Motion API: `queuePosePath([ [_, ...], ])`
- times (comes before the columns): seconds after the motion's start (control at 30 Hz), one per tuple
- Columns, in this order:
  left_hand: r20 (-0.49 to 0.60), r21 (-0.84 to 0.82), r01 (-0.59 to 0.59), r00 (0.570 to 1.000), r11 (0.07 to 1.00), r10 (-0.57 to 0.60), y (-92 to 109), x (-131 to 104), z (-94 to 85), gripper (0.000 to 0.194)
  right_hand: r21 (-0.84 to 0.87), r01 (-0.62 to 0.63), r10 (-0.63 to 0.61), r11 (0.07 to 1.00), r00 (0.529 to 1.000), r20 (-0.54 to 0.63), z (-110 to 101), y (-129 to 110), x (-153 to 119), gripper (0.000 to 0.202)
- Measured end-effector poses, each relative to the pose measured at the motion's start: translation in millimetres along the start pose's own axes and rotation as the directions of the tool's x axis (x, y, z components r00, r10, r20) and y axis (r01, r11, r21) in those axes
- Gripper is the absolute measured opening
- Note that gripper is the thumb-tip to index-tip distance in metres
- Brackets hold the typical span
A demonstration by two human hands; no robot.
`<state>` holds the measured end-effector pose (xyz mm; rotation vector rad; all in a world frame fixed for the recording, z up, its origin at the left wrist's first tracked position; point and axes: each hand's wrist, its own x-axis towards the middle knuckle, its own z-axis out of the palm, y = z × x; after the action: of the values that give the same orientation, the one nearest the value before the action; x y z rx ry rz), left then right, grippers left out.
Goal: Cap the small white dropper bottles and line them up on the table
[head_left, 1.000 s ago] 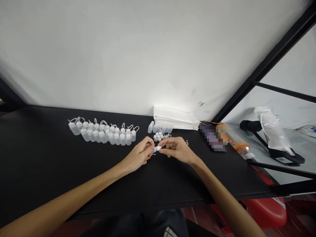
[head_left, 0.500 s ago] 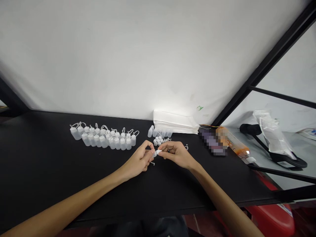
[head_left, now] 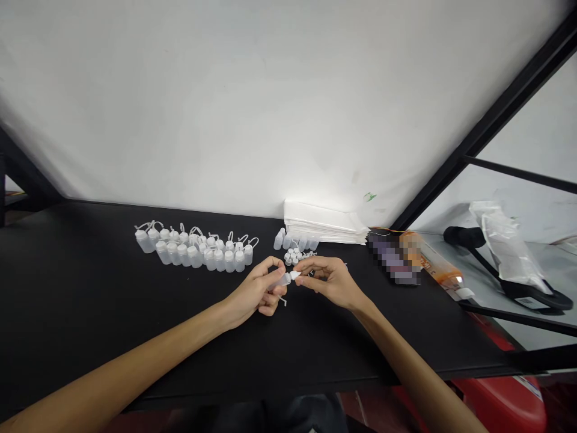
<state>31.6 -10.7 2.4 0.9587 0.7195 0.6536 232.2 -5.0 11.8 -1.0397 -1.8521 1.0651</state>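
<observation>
My left hand (head_left: 256, 291) is closed round a small translucent squeeze bottle (head_left: 283, 280), which lies tilted with its neck towards the right. A white pointed dropper tip (head_left: 294, 275) sits at the mouth of the bottle. The thumb and fingers of my right hand (head_left: 332, 282) pinch the end of that tip. Below my left fingers hangs a thin white strap (head_left: 283, 300); where it joins is hidden. Just behind the hands lies a cluster of white caps (head_left: 293, 257) with loop straps. Several small bottles (head_left: 288, 242) stand behind the caps.
Rows of capped bottles (head_left: 193, 257) stand on the black table (head_left: 90, 288) to the left. A stack of white paper sleeves (head_left: 324, 224) rests by the wall. To the right lie a blurred purple packet (head_left: 390, 258) and an orange-labelled drink bottle (head_left: 437, 267), beside a black metal frame (head_left: 491, 114).
More of the bottle shows in my left hand, its white tip now plainly visible. My right fingers have shifted slightly right, to the tip's end. The whole view has moved slightly.
</observation>
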Motion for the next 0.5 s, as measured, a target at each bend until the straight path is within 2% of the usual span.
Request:
queuePosePath([
  [0.13, -0.027, -0.044, 0.023, 0.999, 0.999, -0.025, 0.6, 1.4, -0.2, 0.027, -0.095, 0.041, -0.045, 0.995, 0.998, -0.041, 0.7, 0.2, -0.4, 0.021],
  [0.27, -0.069, -0.046, 0.041, 0.997, 0.998, -0.044, 0.4, 2.5, -0.4, 0.021, -0.111, 0.071, -0.076, 0.991, 0.996, -0.036, 2.9, 1.9, -0.3, 0.019],
  [0.5, -0.134, 0.043, 0.023, 0.991, 0.999, -0.017, -0.2, 2.2, -1.6, 0.010, -0.042, -0.004, 0.003, 0.999, 1.000, -0.009, 6.0, 1.6, -0.8, 0.023],
])
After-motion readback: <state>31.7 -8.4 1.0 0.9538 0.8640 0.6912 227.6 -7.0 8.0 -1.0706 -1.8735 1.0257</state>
